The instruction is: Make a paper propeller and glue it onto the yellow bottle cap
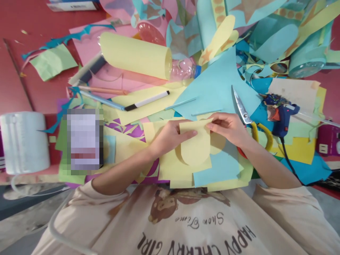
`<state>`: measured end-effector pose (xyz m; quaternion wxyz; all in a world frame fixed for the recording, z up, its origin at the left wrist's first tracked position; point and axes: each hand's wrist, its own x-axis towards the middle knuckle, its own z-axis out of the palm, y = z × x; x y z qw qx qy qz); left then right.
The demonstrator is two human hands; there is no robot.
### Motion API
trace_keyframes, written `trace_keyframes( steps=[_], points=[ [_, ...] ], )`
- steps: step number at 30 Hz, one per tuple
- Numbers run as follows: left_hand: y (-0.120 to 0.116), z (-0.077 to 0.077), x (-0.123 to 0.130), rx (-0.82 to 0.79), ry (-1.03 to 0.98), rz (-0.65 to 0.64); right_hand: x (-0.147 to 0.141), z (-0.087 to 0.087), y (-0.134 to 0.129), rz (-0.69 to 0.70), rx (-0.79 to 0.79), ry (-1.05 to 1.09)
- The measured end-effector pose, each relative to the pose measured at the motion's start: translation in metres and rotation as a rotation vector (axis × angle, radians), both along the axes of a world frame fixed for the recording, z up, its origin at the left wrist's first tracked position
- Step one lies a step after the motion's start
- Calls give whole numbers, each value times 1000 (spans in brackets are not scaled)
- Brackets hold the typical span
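A pale yellow paper piece (196, 145) with a rounded lower end is held between both hands, over a layer of yellow and light blue paper sheets (217, 170). My left hand (175, 136) grips its left side, thumb lying across the front and the other fingers behind. At the upper right corner, my right hand (225, 127) pinches the paper between thumb and fingertips. Scissors with yellow handles (255, 131) lie just beyond my right hand, blades pointing away; part of them is hidden by the wrist.
A plastic bottle wrapped in yellow paper (138, 56) lies on its side. Nearby are a white marker (148, 100) and a blue pen (102, 100). A blue glue gun (285, 118) with a cord rests at right. A phone (85, 140) and white device (25, 141) are at left.
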<state>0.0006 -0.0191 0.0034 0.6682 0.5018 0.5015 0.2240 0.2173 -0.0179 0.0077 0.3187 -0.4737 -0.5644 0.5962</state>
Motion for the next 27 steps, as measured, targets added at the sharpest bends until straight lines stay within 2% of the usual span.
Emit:
trace_keyframes(
  steps=[7, 11, 16, 23, 27],
  points=[
    [1, 1, -1, -83, 68, 7, 3, 4, 2, -62, -42, 87],
    [1, -1, -1, -88, 20, 6, 1, 5, 2, -14, -96, 106],
    [1, 0, 1, -84, -23, 0, -1, 1, 1, -81, -143, 208],
    [0, -4, 1, -29, 13, -31, -1, -1, 1, -108, -95, 198],
    [1, -4, 1, -57, -17, -6, 2, 0, 2, -152, -56, 197]
  ],
)
